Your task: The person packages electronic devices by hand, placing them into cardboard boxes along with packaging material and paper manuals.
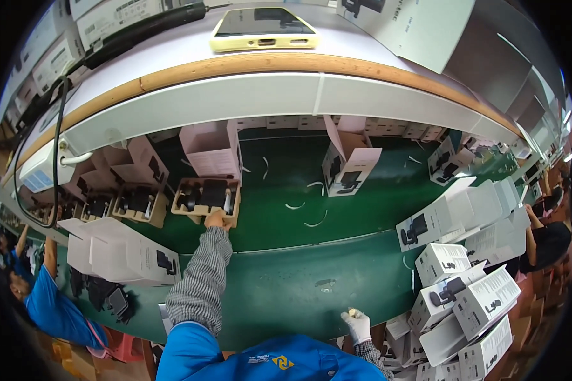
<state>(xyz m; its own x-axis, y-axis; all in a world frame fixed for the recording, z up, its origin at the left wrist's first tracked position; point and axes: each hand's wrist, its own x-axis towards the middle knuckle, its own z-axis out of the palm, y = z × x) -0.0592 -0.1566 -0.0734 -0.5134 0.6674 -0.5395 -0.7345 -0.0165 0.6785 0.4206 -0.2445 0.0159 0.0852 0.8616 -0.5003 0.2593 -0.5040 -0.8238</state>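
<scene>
Left hand on an open tray box at the far side of the green belt, gloved right hand resting at the near edge

The green belt runs across the middle under a long white shelf where a phone in a yellow case lies; white cartons are heaped at the near right, more white cartons sit at the near left, and one open white box stands far right of centre. The left hand, arm stretched out in a striped sleeve, has its fingers closed on the near rim of the brown tray box holding dark parts, first in a row of similar boxes trailing off to the left. The right hand, in a white glove, lies loosely curled on the belt's near edge; I cannot tell whether it holds anything
</scene>
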